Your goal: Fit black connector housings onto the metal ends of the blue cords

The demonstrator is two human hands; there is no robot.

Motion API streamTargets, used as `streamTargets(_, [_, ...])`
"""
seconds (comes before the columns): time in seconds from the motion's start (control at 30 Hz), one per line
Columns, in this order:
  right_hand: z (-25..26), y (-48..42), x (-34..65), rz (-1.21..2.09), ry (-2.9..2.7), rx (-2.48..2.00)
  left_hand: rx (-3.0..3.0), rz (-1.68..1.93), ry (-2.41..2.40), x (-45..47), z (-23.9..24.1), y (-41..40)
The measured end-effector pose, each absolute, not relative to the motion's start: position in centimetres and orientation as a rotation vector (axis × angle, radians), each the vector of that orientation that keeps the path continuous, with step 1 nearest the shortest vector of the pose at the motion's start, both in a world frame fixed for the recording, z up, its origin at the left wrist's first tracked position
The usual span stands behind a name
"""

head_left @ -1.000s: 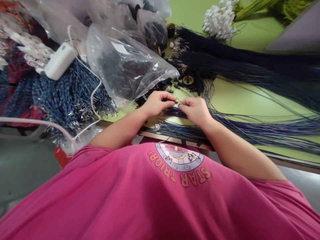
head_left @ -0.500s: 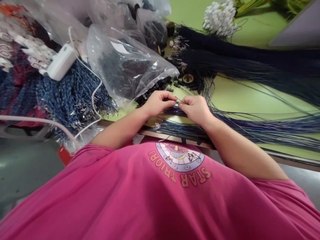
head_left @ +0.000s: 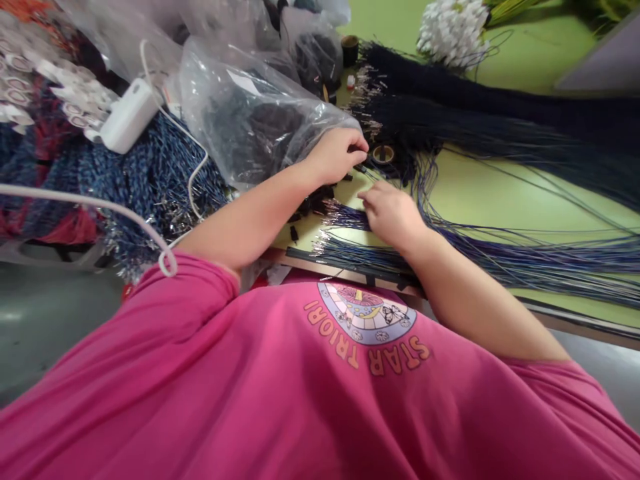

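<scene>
My left hand (head_left: 336, 156) is stretched forward beside the clear plastic bag (head_left: 240, 127), its thumb and forefinger brought together. Whatever lies between those fingertips is too small to make out. Just below them are black connectors (head_left: 361, 169) with thin wires running off to the right. My right hand (head_left: 394, 215) is over the bundle of dark blue wires (head_left: 345, 217), close to their bare metal ends. Its thumb and forefinger are slightly apart, with nothing visible between them; the other fingers are curled and partly hidden.
A roll of tape (head_left: 383, 155) lies beyond my hands. Behind it spreads a thick dark wire bundle (head_left: 450, 100), with white connectors (head_left: 453, 33) farther back. Left are twisted blue wires (head_left: 165, 167), a white box (head_left: 131, 115) and a white cable (head_left: 90, 197). The table edge (head_left: 345, 267) runs before me.
My hands were together, pinching a small dark connector and wire. My left hand has moved forward toward the tape roll; my right hand has stayed nearly in place and its fingers have loosened.
</scene>
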State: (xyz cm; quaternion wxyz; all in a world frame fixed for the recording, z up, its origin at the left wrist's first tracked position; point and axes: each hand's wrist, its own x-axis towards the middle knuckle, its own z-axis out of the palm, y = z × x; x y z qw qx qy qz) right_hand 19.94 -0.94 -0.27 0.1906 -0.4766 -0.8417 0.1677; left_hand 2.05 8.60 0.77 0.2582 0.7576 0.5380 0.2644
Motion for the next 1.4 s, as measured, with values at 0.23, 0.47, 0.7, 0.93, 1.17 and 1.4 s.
streamTargets(0.23, [-2.2, 0.4, 19.2, 0.854, -2.391, -1.339, 2.325, 0.336, 1.589, 1.2, 0.6, 8.5])
streamTargets(0.47, [-2.5, 0.4, 19.5, 0.978, -2.135, -1.352, 2.378, -0.031, 1.924, 0.2, 1.3, 4.0])
streamTargets(0.7, [-2.3, -0.1, 19.4, 0.769, -2.319, -1.265, 2.419, -0.150, 1.922, 0.1, 0.6, 3.5])
streamTargets(0.93, [-1.9, -0.5, 19.5, 0.703, -2.148, -1.291, 2.363, 0.241, 1.742, -2.0, 0.9, 2.3])
streamTargets(1.17, [-1.2, -0.6, 19.7, 0.875, -1.997, -1.273, 2.150, 0.559, 1.535, -1.7, 3.0, 0.4])
streamTargets(1.4, [-0.6, -0.5, 20.6, 0.992, -1.674, -1.231, 1.548, 0.726, 1.237, -1.0, 0.7, 0.5])
